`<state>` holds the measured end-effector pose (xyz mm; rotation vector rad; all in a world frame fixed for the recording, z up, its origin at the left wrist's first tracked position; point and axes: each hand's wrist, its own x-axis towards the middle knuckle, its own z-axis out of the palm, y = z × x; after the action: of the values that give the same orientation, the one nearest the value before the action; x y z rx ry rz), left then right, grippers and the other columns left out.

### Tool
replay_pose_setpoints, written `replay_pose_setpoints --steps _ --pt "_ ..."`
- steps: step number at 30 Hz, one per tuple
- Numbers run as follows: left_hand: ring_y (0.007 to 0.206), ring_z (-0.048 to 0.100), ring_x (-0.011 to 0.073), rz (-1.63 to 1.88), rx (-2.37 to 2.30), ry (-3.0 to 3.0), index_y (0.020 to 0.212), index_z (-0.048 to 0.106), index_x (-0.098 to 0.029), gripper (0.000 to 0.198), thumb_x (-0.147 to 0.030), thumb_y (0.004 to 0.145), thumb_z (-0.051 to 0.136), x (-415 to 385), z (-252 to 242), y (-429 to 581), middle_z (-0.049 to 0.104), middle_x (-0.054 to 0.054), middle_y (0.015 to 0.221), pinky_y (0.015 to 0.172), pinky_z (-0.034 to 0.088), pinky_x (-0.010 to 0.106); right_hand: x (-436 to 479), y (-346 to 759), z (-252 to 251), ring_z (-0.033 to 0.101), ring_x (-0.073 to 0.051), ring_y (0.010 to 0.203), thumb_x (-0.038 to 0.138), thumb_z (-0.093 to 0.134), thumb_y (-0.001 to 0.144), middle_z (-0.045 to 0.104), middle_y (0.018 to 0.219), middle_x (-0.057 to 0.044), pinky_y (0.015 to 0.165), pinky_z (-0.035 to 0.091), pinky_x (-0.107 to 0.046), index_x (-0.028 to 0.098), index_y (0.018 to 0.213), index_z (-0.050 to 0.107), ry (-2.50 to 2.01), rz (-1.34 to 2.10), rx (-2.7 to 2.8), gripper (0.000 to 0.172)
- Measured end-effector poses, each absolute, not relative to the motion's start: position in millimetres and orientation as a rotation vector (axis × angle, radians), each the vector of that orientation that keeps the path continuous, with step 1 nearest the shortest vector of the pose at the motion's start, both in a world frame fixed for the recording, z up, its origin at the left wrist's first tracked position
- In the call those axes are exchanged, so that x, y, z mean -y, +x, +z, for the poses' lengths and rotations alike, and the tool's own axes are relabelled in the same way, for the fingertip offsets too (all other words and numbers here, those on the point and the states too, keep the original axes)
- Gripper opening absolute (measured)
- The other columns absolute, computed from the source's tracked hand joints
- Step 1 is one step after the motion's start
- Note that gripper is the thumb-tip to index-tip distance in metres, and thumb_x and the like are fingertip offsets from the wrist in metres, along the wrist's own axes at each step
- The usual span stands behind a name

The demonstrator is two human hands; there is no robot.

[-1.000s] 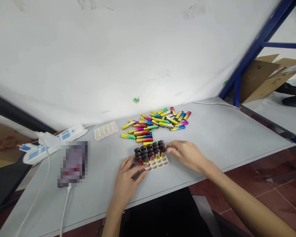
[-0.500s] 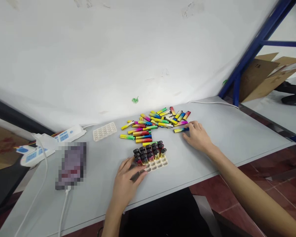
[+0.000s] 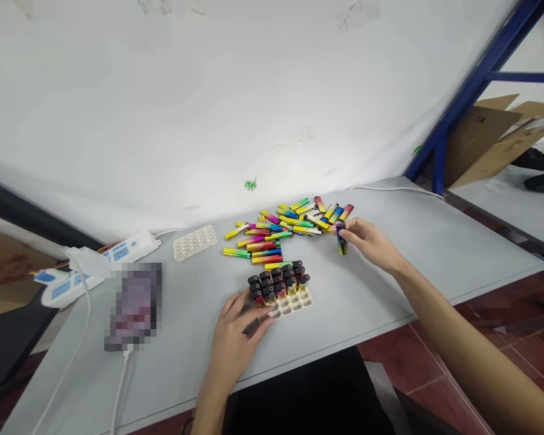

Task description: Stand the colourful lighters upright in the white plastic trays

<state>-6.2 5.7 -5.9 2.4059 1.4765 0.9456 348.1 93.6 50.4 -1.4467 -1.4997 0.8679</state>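
Observation:
My left hand has its thumb and fingers around the left end of a cream slotted tray. Black-topped lighters stand upright in the tray's back rows, while the front slots show bare. To the right, my right hand pinches a blue and yellow lighter by its upper end, the lighter hanging roughly upright and slightly blurred. Behind the tray lies a loose pile of shiny multicoloured lighters, close to the left of my right hand.
A second cream slotted tray lies by the wall. At the left are a power strip, a pixelated phone-like object and a white cable. A cardboard box stands beyond the blue frame on the right.
My right hand has lifted the blue and yellow lighter from lying on the table and tipped it upright. The left hand keeps its place at the tray. The view has shifted slightly.

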Motion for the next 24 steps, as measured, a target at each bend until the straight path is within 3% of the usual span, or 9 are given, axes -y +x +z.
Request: replay_pose_setpoints --steps 3,5,8,11,15,24 --pt "0.12 0.055 0.0266 0.944 -1.481 2.395 0.102 0.077 -0.035 0.017 -0.034 0.089 0.067 -5.0 -4.8 -6.1 0.065 0.005 0.127 0.097 0.055 0.048 -101.9 325.2 52.9 0.059 -0.015 0.059 0.059 0.061 0.087 0.063 0.072 0.005 0.055 0.046 -0.027 0.027 0.096 0.041 -1.192 1.104 1.256 0.039" --pt "0.12 0.054 0.0264 0.936 -1.482 2.385 0.102 0.077 -0.035 0.017 -0.034 0.089 0.067 -4.6 -4.5 -6.5 0.065 0.005 0.126 0.097 0.055 0.048 -108.9 309.0 47.7 0.041 -0.009 0.042 0.059 0.063 0.086 0.052 0.062 0.01 0.043 0.032 -0.021 0.029 0.099 0.041 -1.111 1.2 1.158 0.04" --pt "0.121 0.053 0.0264 0.921 -1.486 2.383 0.103 0.077 -0.035 0.017 -0.034 0.089 0.067 -4.0 -5.2 -7.4 0.065 0.005 0.124 0.098 0.055 0.048 -116.5 290.2 34.8 0.022 -0.006 0.04 0.064 0.057 0.088 0.037 0.056 0.01 0.04 0.018 -0.021 0.024 0.092 0.05 -1.068 1.309 1.052 0.041" --pt "0.121 0.054 0.0266 0.932 -1.495 2.396 0.102 0.077 -0.036 0.017 -0.034 0.088 0.068 -4.0 -6.8 -8.0 0.065 0.006 0.124 0.096 0.055 0.049 -117.7 281.7 23.6 0.017 -0.006 0.041 0.071 0.045 0.09 0.029 0.053 0.008 0.041 0.013 -0.023 0.02 0.073 0.051 -1.082 1.381 0.969 0.054" --pt "0.121 0.054 0.0268 0.945 -1.495 2.411 0.102 0.077 -0.036 0.017 -0.034 0.088 0.068 -5.3 -8.4 -8.2 0.065 0.005 0.124 0.096 0.056 0.049 -115.0 281.3 19.0 0.013 -0.006 0.041 0.068 0.045 0.091 0.023 0.049 0.007 0.042 0.009 -0.024 0.02 0.057 0.041 -1.118 1.413 0.894 0.059" --pt "0.121 0.054 0.0274 0.914 -1.513 2.425 0.101 0.077 -0.036 0.016 -0.036 0.088 0.067 -7.2 -10.0 -9.3 0.064 0.006 0.127 0.096 0.056 0.05 -115.5 282.0 22.5 0.01 -0.007 0.039 0.052 0.04 0.092 0.019 0.044 0.008 0.039 0.009 -0.023 0.022 0.051 0.037 -1.147 1.385 0.796 0.051"
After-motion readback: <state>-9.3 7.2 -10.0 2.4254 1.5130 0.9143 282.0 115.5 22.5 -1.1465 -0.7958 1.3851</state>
